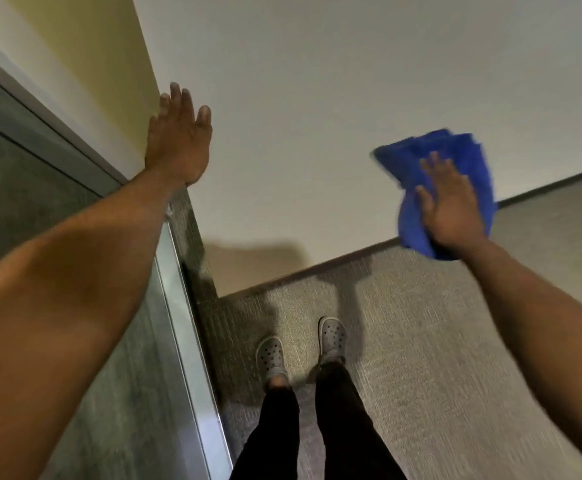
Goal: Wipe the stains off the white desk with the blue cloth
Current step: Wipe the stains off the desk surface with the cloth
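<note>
The white desk point(317, 98) fills the upper middle of the head view, and no stain shows on it. The blue cloth point(455, 157) lies crumpled near the desk's front edge on the right, part of it hanging over that edge. My right hand point(450, 202) presses flat on the cloth with fingers spread. My left hand point(178, 143) rests flat and open on the desk's left edge, holding nothing.
A yellow wall point(85, 57) and a glass partition with a metal frame point(178, 306) run along the left. Grey carpet point(438, 341) lies below the desk's front edge, where my feet in grey clogs point(300, 344) stand.
</note>
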